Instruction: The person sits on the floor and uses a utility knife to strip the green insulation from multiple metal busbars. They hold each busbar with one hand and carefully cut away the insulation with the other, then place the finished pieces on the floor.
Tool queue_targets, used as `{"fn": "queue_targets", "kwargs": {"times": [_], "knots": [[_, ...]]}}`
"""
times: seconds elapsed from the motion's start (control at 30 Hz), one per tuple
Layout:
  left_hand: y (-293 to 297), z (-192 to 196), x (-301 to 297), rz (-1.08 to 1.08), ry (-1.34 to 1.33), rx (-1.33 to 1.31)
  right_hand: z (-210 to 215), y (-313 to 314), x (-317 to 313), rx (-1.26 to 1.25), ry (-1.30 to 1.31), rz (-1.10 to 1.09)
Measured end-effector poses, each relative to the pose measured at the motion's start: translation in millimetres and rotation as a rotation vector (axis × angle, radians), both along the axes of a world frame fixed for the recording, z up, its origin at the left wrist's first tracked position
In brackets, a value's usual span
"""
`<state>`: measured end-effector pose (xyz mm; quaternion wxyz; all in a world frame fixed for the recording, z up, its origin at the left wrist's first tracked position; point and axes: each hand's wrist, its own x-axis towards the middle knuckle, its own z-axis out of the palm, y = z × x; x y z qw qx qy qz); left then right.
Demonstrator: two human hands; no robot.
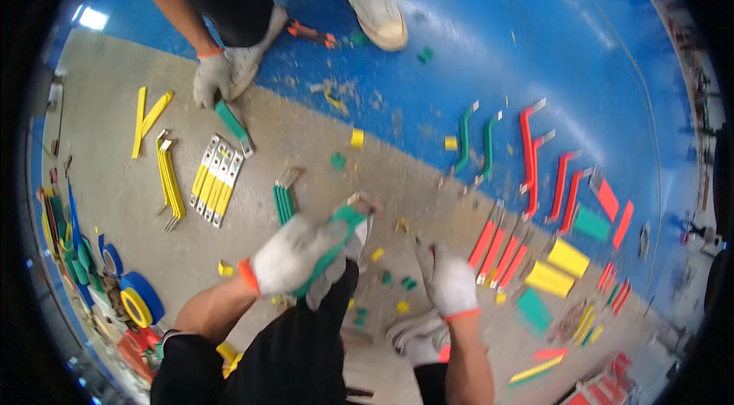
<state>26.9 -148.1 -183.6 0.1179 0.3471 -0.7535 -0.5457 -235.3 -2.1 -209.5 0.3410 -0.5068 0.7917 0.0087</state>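
My left hand (294, 256), in a white-grey glove with an orange cuff, grips a green-sleeved metal bar (348, 215). The bar slants up to the right over my leg, and its bare metal end shows at the top. To the right, my right hand (453, 283), gloved the same way, is closed around a thin dark tool whose kind I cannot make out; its narrow tip points up and left, apart from the bar. Just beyond my left hand lie several green-sleeved bars (284, 199) side by side. Small green scraps (409, 283) and yellow scraps (377, 254) dot the floor between my hands.
A co-worker's gloved hand (210, 80) touches another green bar (233, 128). Yellow-sleeved bars (216, 179) lie at left, near blue tape rolls (143, 294). Red-sleeved bars (497, 252) and yellow sleeves (549, 280) spread at right. The co-worker's shoe (373, 8) stands ahead.
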Motion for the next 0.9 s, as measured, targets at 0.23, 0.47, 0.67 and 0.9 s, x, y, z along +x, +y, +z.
{"fn": "queue_targets", "kwargs": {"times": [0.23,0.47,0.67,0.9], "knots": [[-37.2,43.5,-29.3,0.321,-0.096,1.317,62.5,-69.6,16.2,-0.343,-0.253,0.185],[-45.6,47.0,-24.8,0.252,-0.061,1.455,77.7,-83.7,18.6,-0.374,-0.245,0.257],[-43.5,45.7,-25.7,0.224,-0.060,1.447,74.8,-84.6,19.3,-0.381,-0.228,0.269],[-36.5,57.6,-34.8,0.183,-0.175,1.106,72.2,-82.9,25.3,-0.387,-0.189,0.255]]}}
